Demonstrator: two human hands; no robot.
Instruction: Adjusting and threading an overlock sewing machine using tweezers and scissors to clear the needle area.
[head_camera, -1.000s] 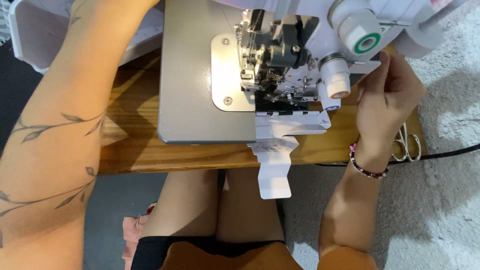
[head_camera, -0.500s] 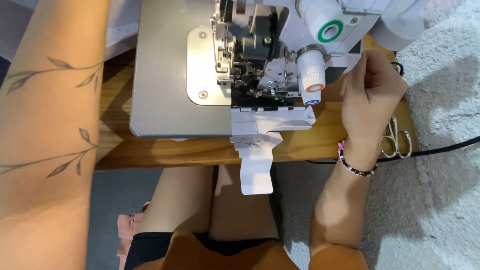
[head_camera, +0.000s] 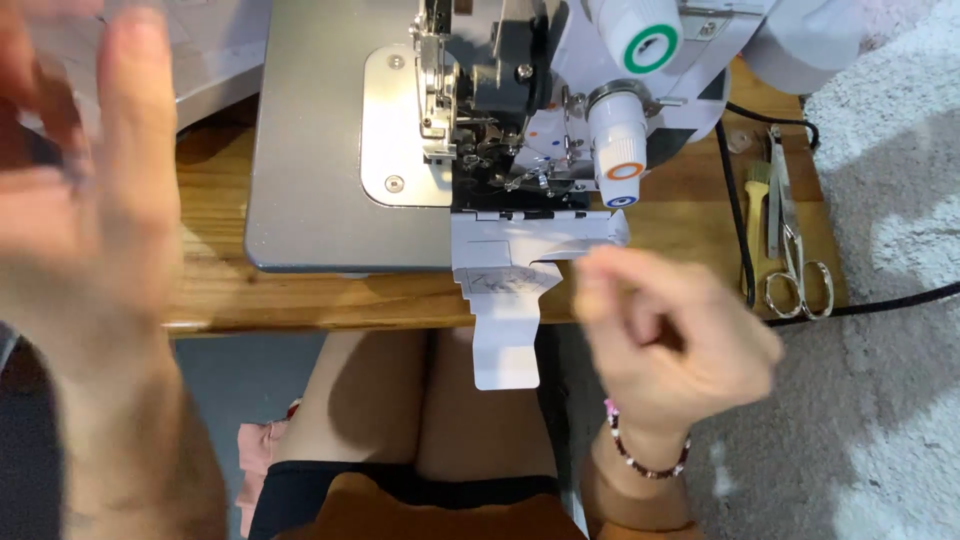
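Observation:
A grey and white overlock sewing machine (head_camera: 330, 150) stands on a wooden table (head_camera: 300, 295), its white front cover (head_camera: 505, 300) swung open toward me. My right hand (head_camera: 670, 335), blurred and wearing a bead bracelet, hovers just in front of the table edge below the machine's dials, fingers curled loosely; nothing visible in it. My left hand (head_camera: 85, 180) is raised close to the camera at the left, blurred, fingers spread, holding nothing.
Scissors (head_camera: 795, 255) and a small brush (head_camera: 755, 215) lie at the table's right end. A black cable (head_camera: 860, 305) runs off to the right over grey carpet. My bare knees (head_camera: 420, 400) are under the table. White fabric (head_camera: 220, 50) lies at the back left.
My right hand has pulled back from the machine's right side toward me. My left arm has lifted, bringing the hand up near the camera. The view shifted, so scissors show more fully.

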